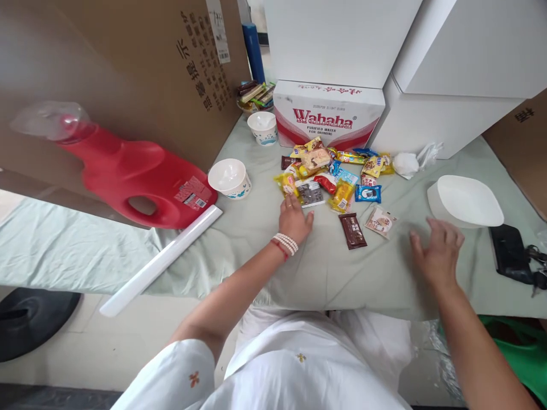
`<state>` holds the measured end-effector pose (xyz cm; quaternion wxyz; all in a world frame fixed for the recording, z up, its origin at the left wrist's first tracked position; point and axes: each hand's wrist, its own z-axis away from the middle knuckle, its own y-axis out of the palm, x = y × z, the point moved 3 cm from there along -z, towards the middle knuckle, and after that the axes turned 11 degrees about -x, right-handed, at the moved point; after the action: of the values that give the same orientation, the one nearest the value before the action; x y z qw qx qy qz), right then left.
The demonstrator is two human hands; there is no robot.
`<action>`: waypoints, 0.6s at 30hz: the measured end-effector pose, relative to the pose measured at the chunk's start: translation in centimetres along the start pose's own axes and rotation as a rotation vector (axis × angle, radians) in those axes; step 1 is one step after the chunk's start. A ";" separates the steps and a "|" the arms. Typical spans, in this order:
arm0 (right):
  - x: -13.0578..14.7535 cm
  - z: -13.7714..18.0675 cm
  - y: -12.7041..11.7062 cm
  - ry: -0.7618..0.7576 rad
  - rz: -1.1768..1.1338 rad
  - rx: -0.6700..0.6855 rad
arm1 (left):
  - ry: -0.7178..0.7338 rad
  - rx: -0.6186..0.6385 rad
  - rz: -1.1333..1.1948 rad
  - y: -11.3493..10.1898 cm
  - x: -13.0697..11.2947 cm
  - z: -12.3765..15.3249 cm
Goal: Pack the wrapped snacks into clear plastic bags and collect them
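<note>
A pile of small snack packets [333, 171] lies on the pale green cloth [256, 245]. My left hand [294, 218], with bead bracelets at the wrist, reaches to the pile's near edge; its fingertips rest on a grey-brown packet [310, 193] and a yellow one [287, 183], fingers loosely bent, gripping nothing. My right hand [436, 250] hovers open, fingers spread, palm down over the cloth just in front of a white square bowl [465, 200]. A dark brown bar [352, 230] and a pale packet [381, 221] lie apart between my hands.
A red jug [128, 168] lies on its side at the left beside a white strip [160, 261]. Two paper cups [231, 177] [263, 126], a Wahaha carton [329, 117], cardboard and white boxes ring the back. A black wallet [510, 253] with keys sits far right.
</note>
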<state>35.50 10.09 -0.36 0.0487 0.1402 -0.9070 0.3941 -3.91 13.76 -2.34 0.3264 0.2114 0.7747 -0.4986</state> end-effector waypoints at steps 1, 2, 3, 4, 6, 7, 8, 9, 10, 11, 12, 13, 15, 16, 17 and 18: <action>0.8 1.5 -0.7 0.004 -0.006 0.018 | 0.003 0.043 0.024 0.7 -0.7 -0.7; 1.5 3.1 -1.5 0.009 -0.007 0.025 | 0.007 0.093 0.040 1.1 -1.2 -1.4; 1.9 4.7 -2.4 0.023 -0.001 0.010 | 0.014 0.145 0.049 1.2 -1.5 -2.1; 2.1 6.2 -3.2 0.043 0.011 -0.014 | 0.026 0.193 0.048 1.0 -1.8 -2.7; 2.2 9.0 -4.6 0.092 0.047 -0.053 | 0.056 0.255 0.001 0.1 -1.8 -4.0; 2.2 10.2 -5.1 0.113 0.068 -0.070 | 0.067 0.255 -0.042 -0.7 -1.6 -4.9; 2.1 11.2 -5.4 0.132 0.091 -0.081 | 0.068 0.230 -0.090 -1.5 -1.3 -6.0; 2.1 12.0 -5.5 0.146 0.116 -0.094 | 0.057 0.171 -0.140 -2.5 -1.0 -7.4; 2.1 12.6 -5.6 0.157 0.141 -0.108 | 0.030 0.087 -0.180 -3.4 -0.5 -9.2; 2.1 13.1 -5.4 0.165 0.161 -0.118 | -0.013 -0.022 -0.204 -4.4 -0.1 -11.2; 2.1 13.4 -5.2 0.166 0.174 -0.125 | -0.045 -0.122 -0.214 -5.1 0.4 -13.3; 2.1 13.6 -5.0 0.163 0.178 -0.126 | -0.053 -0.159 -0.224 -5.5 0.8 -15.7; 2.1 13.6 -4.6 0.145 0.173 -0.123 | -0.068 -0.206 -0.240 -5.6 1.8 -20.3; 2.1 13.6 -4.5 0.134 0.169 -0.121 | -0.073 -0.207 -0.245 -5.4 2.3 -22.4; 2.1 13.5 -4.5 0.124 0.168 -0.124 | -0.083 -0.193 -0.251 -5.0 2.9 -24.2; 2.2 13.4 -4.5 0.116 0.170 -0.125 | -0.096 -0.165 -0.257 -4.5 3.5 -25.7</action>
<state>35.06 -3.10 -5.95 0.0762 0.0367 -0.9341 0.3469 -16.87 35.27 5.47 0.3129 0.0590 0.8172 -0.4804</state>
